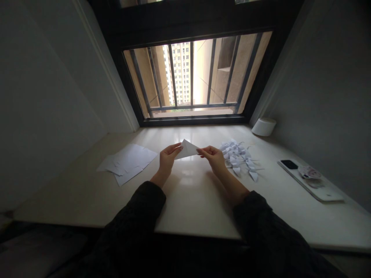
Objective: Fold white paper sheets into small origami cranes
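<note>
A small white piece of folded paper (188, 149), triangular with its peak pointing up, is held just above the pale sill between both hands. My left hand (168, 156) pinches its left corner between thumb and fingers. At the opposite corner, my right hand (213, 156) grips the paper the same way. Beyond the right hand lies a pile of small folded white paper pieces (233, 152) with thin pointed ends. Off to the left of my left hand rest several flat sheets of white paper (135, 160), overlapping one another.
A white phone (315, 187) with a round attachment on its back lies at the right. Near the window's right corner stands a white rounded object (263, 126). The dark-framed window (191, 121) closes off the back of the sill (188, 204), with walls on both sides.
</note>
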Demonstrator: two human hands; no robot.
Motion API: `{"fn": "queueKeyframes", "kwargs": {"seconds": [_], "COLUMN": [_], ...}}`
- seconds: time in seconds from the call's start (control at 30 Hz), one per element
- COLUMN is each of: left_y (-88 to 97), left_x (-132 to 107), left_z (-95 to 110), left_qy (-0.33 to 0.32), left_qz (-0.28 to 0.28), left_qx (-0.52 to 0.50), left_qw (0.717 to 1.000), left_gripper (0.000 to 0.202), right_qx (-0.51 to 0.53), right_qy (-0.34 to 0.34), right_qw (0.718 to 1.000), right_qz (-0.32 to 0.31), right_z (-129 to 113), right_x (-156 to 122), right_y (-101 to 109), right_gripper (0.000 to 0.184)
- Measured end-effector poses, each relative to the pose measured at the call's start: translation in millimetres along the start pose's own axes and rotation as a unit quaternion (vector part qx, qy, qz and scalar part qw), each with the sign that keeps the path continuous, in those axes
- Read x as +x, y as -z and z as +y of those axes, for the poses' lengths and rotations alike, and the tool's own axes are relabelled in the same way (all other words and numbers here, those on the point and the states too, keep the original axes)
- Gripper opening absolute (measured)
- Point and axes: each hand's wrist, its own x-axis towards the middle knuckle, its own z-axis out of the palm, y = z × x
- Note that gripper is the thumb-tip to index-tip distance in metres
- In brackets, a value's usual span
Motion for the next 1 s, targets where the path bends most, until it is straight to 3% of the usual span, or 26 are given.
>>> {"fn": "queueKeyframes", "kwargs": {"seconds": [0.17, 0.37, 1.0], "left_y": [-1.2, -3.2, -5.5], "left_x": [-1.1, -5.4, -9.7], "left_z": [-0.4, -2.7, -3.5], "left_qy": [-0.026, -0.031, -0.014], "left_qz": [0.01, -0.021, -0.055], "left_qx": [0.013, 0.044, 0.055], "left_qw": [1.0, 0.998, 0.997], "left_gripper": [0.037, 0.032, 0.034], "right_qx": [0.0, -0.001, -0.027], "right_qy": [0.002, 0.027, 0.024], "right_qw": [1.0, 0.999, 0.999], "right_qz": [-0.004, -0.045, 0.0], "right_z": [1.5, 1.8, 10.2], "right_x": [0.4, -4.6, -4.2], "right_y": [-0.5, -7.3, -9.4], "right_gripper": [0.032, 0.04, 0.032]}}
